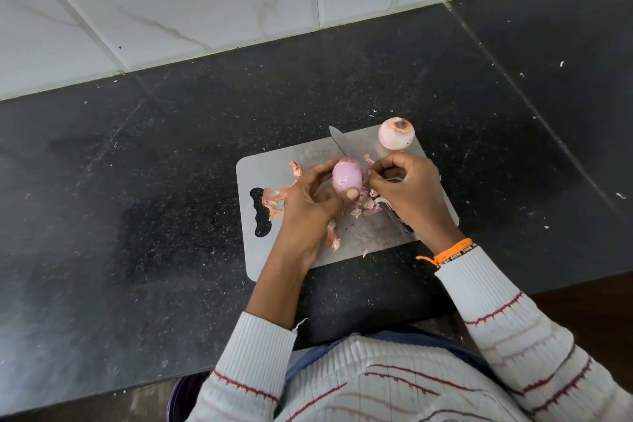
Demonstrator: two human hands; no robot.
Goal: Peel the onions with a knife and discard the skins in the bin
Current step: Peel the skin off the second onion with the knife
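Centrally, at mid-frame, the left hand point(310, 202) grips a half-peeled pink onion point(347, 176) above the grey cutting board point(274, 161), thumb against its lower end. Right hand point(406, 187), fingers curled, pinches at the onion's right side; what it holds cannot be told. Knife point(346, 146) lies on the board, tip toward upper left. Second peeled onion point(396, 134) sits at the board's upper right corner. Loose skins point(274, 199) lie scattered on the board around the hands

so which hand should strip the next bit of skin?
Probably right: the right hand already pinches at the onion, which the left hand grips above the cutting board.
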